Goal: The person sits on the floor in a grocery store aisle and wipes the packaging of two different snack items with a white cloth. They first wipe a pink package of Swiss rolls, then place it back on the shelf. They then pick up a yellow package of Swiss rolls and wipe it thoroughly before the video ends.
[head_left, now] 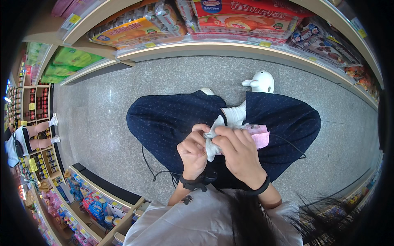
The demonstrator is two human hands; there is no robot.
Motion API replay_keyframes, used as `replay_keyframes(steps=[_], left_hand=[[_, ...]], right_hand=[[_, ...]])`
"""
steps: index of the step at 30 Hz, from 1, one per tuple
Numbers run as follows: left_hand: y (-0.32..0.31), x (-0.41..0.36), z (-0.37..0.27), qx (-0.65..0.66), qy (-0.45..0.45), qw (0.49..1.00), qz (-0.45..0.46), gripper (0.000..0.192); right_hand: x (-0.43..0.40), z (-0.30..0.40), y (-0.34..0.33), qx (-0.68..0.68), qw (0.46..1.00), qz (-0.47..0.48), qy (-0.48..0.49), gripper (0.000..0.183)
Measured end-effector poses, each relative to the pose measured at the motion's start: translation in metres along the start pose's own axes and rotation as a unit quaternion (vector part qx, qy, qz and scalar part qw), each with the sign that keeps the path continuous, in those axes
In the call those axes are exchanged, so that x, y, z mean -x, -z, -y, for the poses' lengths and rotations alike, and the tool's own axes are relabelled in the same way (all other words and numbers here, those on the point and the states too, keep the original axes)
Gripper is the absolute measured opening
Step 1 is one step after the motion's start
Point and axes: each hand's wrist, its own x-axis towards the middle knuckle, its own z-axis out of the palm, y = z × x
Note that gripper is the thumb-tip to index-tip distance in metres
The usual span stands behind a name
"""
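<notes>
Both hands meet over my lap, above the dark blue dotted trousers. My left hand has its fingers closed on one end of a crumpled white cloth or tissue. From the other side my right hand grips the same white piece, its fingers bent over it. A pink packet or wrap sticks out beyond the fingers of my right hand; whether that hand also holds it is hidden. Dark bands circle both wrists.
Shelves with packaged snacks curve along the top. Green packs lie at upper left, toys at lower left. A white slipper rests on the speckled floor. A person stands far left. Thin black cables run beside my legs.
</notes>
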Motion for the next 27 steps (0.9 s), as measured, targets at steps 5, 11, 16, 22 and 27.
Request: replay_keyframes(steps=[5,11,16,22,27], left_hand=[[0.005,0.001,0.002,0.054,-0.005,0.998,-0.021,0.035],[-0.001,0.0,0.0,0.004,-0.027,1.0,0.0,0.036],[-0.003,-0.007,-0.002,0.002,-0.026,0.999,-0.028,0.037],[-0.003,-0.006,0.001,-0.006,-0.029,0.999,-0.018,0.038],[-0.002,-0.005,0.003,-0.001,-0.029,1.0,-0.008,0.039]], right_hand=[[-0.004,-0.003,-0.006,-0.028,0.999,0.0,0.025,0.016],[-0.006,-0.02,0.024,-0.034,0.997,-0.067,-0.036,0.021],[0.008,-0.012,0.034,0.105,0.993,0.035,-0.037,0.043],[0.011,-0.031,0.012,0.053,0.998,-0.044,-0.003,0.012],[0.007,-0.041,0.005,-0.05,0.994,-0.081,-0.05,0.012]])
